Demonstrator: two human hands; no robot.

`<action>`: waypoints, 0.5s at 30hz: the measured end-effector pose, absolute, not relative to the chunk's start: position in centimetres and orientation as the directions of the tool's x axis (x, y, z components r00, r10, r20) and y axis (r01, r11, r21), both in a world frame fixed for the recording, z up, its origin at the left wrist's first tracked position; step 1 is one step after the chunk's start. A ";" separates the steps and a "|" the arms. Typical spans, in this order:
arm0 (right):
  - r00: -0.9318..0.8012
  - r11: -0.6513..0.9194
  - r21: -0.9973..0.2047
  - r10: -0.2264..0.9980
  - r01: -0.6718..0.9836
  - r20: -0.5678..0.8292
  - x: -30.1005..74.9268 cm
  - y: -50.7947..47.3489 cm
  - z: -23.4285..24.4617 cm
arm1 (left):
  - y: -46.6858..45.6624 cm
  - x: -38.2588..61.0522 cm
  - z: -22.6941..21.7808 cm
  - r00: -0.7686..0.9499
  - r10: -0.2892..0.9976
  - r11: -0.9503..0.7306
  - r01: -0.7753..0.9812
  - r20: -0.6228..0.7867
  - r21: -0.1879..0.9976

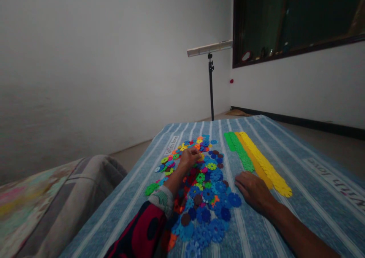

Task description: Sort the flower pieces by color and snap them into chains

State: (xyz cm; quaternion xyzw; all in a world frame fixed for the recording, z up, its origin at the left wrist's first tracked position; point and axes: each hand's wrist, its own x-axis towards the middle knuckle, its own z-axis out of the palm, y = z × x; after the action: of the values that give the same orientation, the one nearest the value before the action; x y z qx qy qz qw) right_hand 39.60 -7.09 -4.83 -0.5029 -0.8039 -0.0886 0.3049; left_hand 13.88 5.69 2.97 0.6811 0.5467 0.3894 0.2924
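Head view: discs (208,194) lie beneath left hand (189,158), beside right hand (254,190); both hands' grips unclear.

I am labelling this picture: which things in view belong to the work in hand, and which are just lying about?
Seem part of the work:
mixed discs, with the left hand over them
green discs and yellow discs in rows, near the right hand
striped cloth under the discs

Seem unrelated:
blanket beside the cloth
stand beyond the cloth

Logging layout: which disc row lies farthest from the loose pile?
The yellow row of notched discs, outermost on the right; the orange row and green rows lie between it and the pile.
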 end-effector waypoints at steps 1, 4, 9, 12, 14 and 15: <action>-0.295 0.490 -0.200 0.751 0.848 0.590 39.5 -7.1 -4.8 | 4.6 14.8 2.7 0.129 0.972 -0.234 0.491 0.195 0.839; -0.238 0.535 -0.320 0.730 0.782 0.640 39.2 -7.0 -4.7 | 1.1 17.5 1.9 0.281 0.950 -0.224 0.320 0.134 0.921; -0.189 0.567 -0.459 0.746 0.685 0.639 38.5 -7.3 -3.4 | -3.3 20.3 1.3 0.403 0.907 -0.224 0.211 0.124 0.951; -0.211 0.551 -0.500 0.785 0.668 0.583 38.2 -7.5 -2.1 | -4.0 20.5 1.3 0.392 0.910 -0.232 0.216 0.134 0.948; -0.228 0.540 -0.508 0.803 0.672 0.551 38.5 -7.4 -1.1 | -3.9 20.4 1.4 0.386 0.911 -0.251 0.241 0.144 0.937; -0.241 0.534 -0.502 0.810 0.680 0.534 39.0 -7.3 -0.5 | -3.9 20.3 1.5 0.380 0.912 -0.267 0.261 0.156 0.927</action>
State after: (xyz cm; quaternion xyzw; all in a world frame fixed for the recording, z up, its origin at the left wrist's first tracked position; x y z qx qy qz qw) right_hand 38.95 -7.32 -0.53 -0.4757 -0.7833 0.0830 0.3915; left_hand 20.26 -3.89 1.47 0.7048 0.4162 0.3701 0.4394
